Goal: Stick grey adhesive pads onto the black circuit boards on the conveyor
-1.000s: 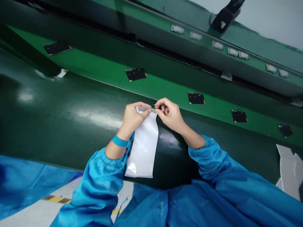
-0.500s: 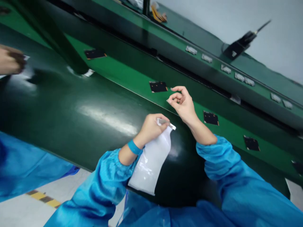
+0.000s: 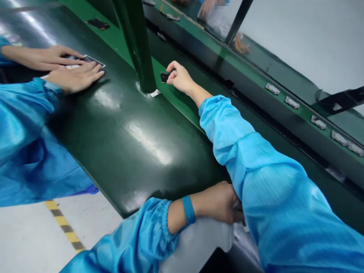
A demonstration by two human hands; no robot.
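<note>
My right hand (image 3: 179,79) is stretched out over the green strip, its fingers curled in a pinch at the right edge of a small flat black part (image 3: 164,77). Part of that piece is hidden behind the fingertips. Close to my body, my left hand (image 3: 223,203) is closed on a whitish plastic sheet (image 3: 196,244) that hangs below it. The right sleeve covers the ends of the left fingers. A blue band (image 3: 188,209) circles my left wrist.
A dark green post (image 3: 136,45) stands left of my right hand. At the left, a co-worker's hands (image 3: 74,74) lie on a flat item on the dark table (image 3: 119,151). Another black part (image 3: 98,24) rests farther along the strip. Small metallic pieces (image 3: 292,102) line the raised ledge.
My view has swung left. My right hand has reached left and away to the black part beside the post. My left hand has come closer to my body with the sheet.
</note>
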